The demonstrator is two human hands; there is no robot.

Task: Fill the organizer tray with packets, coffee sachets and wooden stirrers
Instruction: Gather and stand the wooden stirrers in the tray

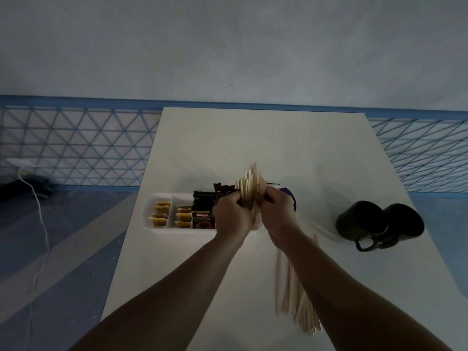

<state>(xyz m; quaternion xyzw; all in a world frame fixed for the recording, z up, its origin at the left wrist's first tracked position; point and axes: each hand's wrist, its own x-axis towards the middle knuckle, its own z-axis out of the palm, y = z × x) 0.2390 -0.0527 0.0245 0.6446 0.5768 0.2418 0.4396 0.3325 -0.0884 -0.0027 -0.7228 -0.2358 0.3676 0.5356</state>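
Pale wall and blue lattice railing stand behind the smooth white table (253,148), matte and bare at the far end. On it the long white plastic organizer tray (152,225) already holds yellow packets (160,214) in its left compartments and glossy black coffee sachets (202,216) beside them. Both hands, the left hand (229,216) and the right hand (277,214), are clenched around a fanned bundle of wooden stirrers (250,183), upright over the tray's right end. Thin, slick and flat, they could slide apart and scatter, I think, if either grip loosens. More loose stirrers (296,295) lie near the table edge; two dark mugs (379,224) sit right.
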